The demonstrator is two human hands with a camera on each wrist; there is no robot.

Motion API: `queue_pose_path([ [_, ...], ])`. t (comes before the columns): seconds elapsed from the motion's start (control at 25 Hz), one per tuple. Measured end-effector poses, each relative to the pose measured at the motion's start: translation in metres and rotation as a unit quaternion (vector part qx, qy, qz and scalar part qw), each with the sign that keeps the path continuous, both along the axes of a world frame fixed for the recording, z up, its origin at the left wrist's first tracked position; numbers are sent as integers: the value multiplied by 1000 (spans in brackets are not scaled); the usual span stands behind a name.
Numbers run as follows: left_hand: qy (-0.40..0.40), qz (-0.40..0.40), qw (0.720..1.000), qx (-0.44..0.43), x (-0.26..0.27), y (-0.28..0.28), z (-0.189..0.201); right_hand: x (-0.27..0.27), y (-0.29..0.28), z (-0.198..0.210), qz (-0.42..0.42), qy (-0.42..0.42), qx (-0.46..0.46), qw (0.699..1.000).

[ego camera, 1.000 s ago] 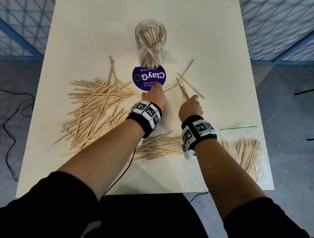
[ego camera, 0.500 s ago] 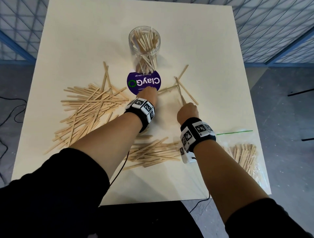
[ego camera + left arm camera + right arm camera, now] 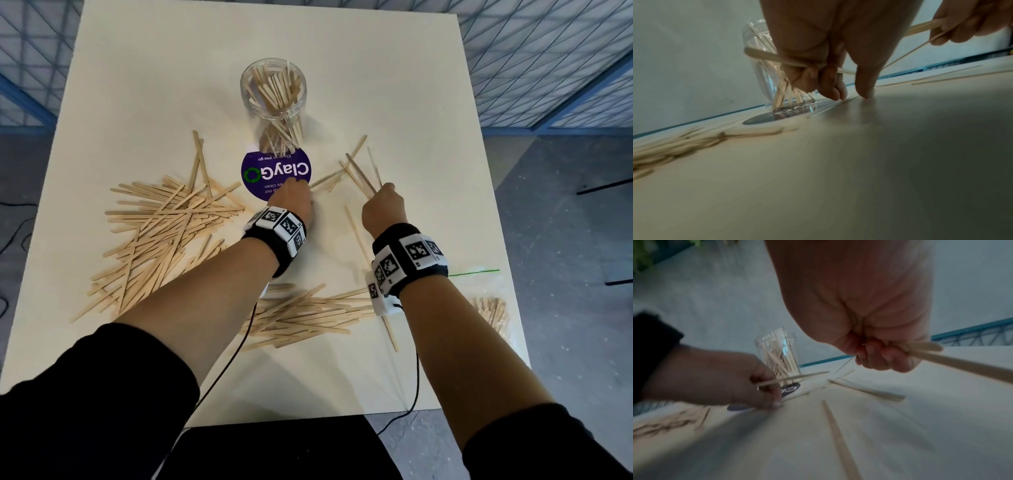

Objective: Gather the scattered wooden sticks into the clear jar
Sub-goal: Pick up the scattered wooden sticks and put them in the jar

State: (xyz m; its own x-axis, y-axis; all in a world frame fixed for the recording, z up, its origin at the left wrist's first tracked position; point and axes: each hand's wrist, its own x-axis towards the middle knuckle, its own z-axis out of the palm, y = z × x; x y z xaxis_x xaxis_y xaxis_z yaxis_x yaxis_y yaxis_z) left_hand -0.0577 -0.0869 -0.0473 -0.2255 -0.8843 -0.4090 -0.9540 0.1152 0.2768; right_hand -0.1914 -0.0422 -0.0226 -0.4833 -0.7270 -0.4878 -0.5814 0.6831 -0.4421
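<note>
Sticks are split between both your hands rn. Your left hand (image 3: 294, 198) sits at the near edge of the purple ClayGo sticker (image 3: 276, 173), fingers curled round a couple of wooden sticks (image 3: 774, 56), w/ one fingertip (image 3: 866, 92) pressed down on the table (image 3: 394, 85) next to a stick lying flat. Your right hand (image 3: 383, 205) is lifted just off the table, right of the left one, fist closed tight on a few long sticks (image 3: 359, 174) that fan out away from you toward the jar side. The right wrist view is blurred, but the grip shows clearly enough there.

The clear jar (image 3: 274, 99) stands upright just beyond the sticker, its base touching or overlapping the sticker's far edge, and it's already packed w/ upright sticks. A few loose sticks (image 3: 327, 181) lie between your two hands. One single stick (image 3: 356, 233) lies just near-side of your right hand. The big scattered pile (image 3: 164, 233) is on the left of the table, a smaller heap (image 3: 305, 315) lies under your forearms near the front edge, and a zip bag of sticks (image 3: 489, 308) sits by the right edge behind your right wrist
</note>
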Motion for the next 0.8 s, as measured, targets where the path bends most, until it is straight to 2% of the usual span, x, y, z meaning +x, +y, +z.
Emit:
queue_pose_path([
  [0.12,-56,-14,998,14,-8,-3,4,6,7,-9,35,6,44,998],
  [0.24,-63,-6,998,21,-14,-2,4,8,13,-17,67,41,37,996],
  [0.32,-43,32,998,20,-13,-4,2,6,13,-17,60,46,23,997],
  [0.4,-9,74,997,31,-13,-8,4,2,14,-15,25,14,-3,1000],
  [0.52,53,87,993,57,-21,-15,13,2,17,-12,-3,-23,-19,1000],
  [0.64,111,107,986,65,-32,-20,22,5,22,-17,35,-1,25,999],
  [0.8,134,130,982,39,-38,-24,22,9,24,-25,111,48,76,990],
])
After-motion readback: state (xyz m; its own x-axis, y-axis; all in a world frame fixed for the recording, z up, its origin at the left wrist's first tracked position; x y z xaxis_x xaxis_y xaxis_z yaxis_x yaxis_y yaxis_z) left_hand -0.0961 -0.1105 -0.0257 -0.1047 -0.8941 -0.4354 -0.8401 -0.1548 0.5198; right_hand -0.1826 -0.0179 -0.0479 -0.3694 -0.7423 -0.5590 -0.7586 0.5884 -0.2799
